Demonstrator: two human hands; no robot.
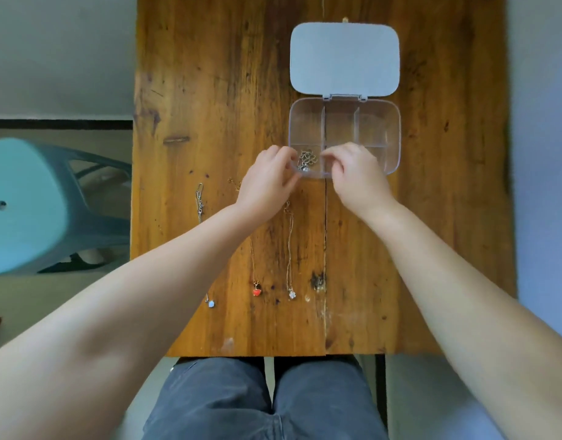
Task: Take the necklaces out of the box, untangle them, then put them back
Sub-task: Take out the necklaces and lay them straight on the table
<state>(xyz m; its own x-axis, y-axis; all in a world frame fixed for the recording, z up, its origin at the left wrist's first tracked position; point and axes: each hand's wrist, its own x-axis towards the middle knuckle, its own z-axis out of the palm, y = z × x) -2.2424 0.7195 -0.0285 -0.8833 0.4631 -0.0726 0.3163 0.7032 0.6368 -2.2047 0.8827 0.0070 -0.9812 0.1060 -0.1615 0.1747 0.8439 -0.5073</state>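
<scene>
A clear plastic box (390, 122) with several compartments stands open on the wooden table, its white lid (344, 58) folded back. A bunched silver necklace (307, 158) lies in the near-left compartment. My left hand (267, 182) and my right hand (355, 176) flank that compartment, fingertips pinched at the chain. Three necklaces lie stretched out on the table: a silver one with a pale pendant (199, 201), a gold one with a red heart pendant (256, 292), and a gold one with a white flower pendant (291, 293). My left forearm covers parts of the first two.
The wooden table (209, 90) has a lengthwise seam down its middle. A teal plastic stool (25, 204) stands off the table's left side. My knees in grey trousers (267, 401) sit under the near edge.
</scene>
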